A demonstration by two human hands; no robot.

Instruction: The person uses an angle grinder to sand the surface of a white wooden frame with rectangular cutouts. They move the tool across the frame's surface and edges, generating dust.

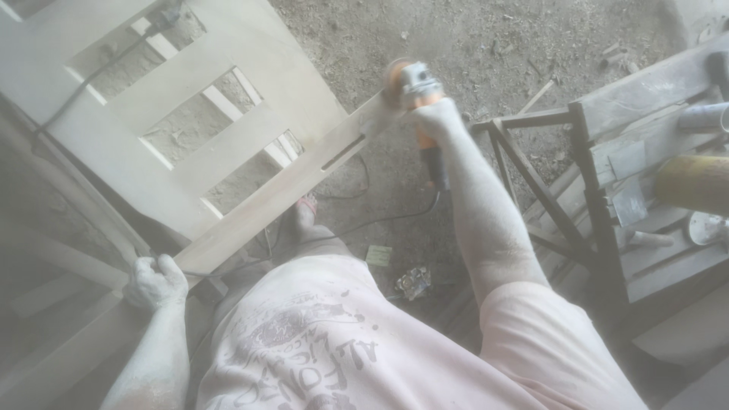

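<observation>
Door frame [228,137] cut off top-left; dust haze blurs grinder [414,87] disc.

A pale pink short-sleeved T-shirt [342,342] with a dark printed graphic is worn; both forearms are coated in fine dust.

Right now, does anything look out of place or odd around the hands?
Pale dust coats both hands and hazes the view. The right hand holds an orange grinder on the wooden frame; its cord trails underfoot.
</observation>
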